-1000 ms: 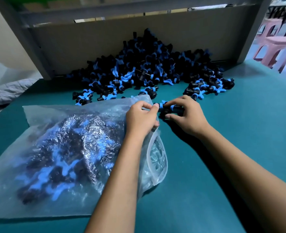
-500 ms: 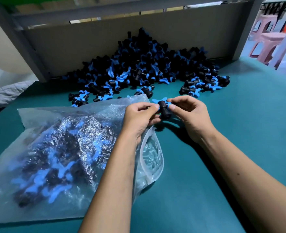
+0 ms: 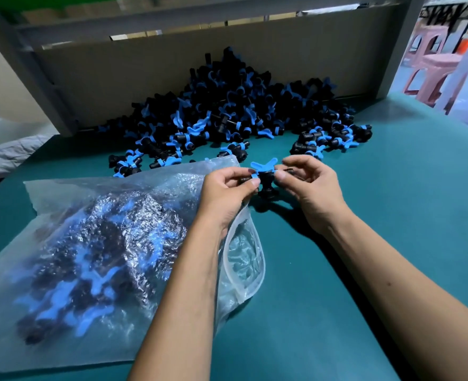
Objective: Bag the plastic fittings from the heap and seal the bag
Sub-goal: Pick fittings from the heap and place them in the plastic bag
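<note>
A large heap of black fittings with blue wing handles [image 3: 227,111] lies against the grey back board on the green table [image 3: 392,215]. A clear plastic bag [image 3: 90,257], lying on its side at the left, holds several fittings; its mouth [image 3: 244,259] gapes open toward the right. Just above the mouth, my left hand [image 3: 227,193] and my right hand [image 3: 310,188] pinch one black fitting with a blue handle [image 3: 264,174] between them, each at one end. The left hand also seems to hold the bag's upper edge.
A grey board and frame [image 3: 172,64] wall off the back of the table. Pink plastic stools [image 3: 442,70] stand beyond the right edge. Grey cloth [image 3: 4,158] lies off the left edge. A few loose fittings [image 3: 334,138] sit apart at the heap's right front.
My right hand picked a fitting from the table near the heap and brought it left. Both hands now hold it raised over the bag's mouth, its blue handle up.
</note>
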The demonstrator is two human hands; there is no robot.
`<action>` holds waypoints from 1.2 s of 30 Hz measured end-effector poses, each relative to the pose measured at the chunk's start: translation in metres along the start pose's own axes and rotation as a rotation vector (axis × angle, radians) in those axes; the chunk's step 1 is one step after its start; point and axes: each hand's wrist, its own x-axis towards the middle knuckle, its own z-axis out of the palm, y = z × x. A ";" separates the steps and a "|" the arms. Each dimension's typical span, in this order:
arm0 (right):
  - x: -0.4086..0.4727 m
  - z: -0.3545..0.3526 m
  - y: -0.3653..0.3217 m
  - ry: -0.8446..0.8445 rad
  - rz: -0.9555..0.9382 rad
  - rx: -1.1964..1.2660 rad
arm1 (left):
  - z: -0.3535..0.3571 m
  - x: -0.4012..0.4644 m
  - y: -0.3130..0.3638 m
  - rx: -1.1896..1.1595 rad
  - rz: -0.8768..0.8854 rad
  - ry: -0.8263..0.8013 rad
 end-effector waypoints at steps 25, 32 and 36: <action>-0.008 0.015 0.003 0.075 -0.214 -0.472 | 0.017 -0.003 0.008 0.070 0.207 0.126; -0.010 0.013 -0.016 0.035 0.270 0.572 | -0.004 0.010 -0.009 0.861 0.213 0.088; -0.010 0.013 -0.015 0.035 0.291 0.574 | -0.012 0.013 -0.011 0.824 0.214 0.177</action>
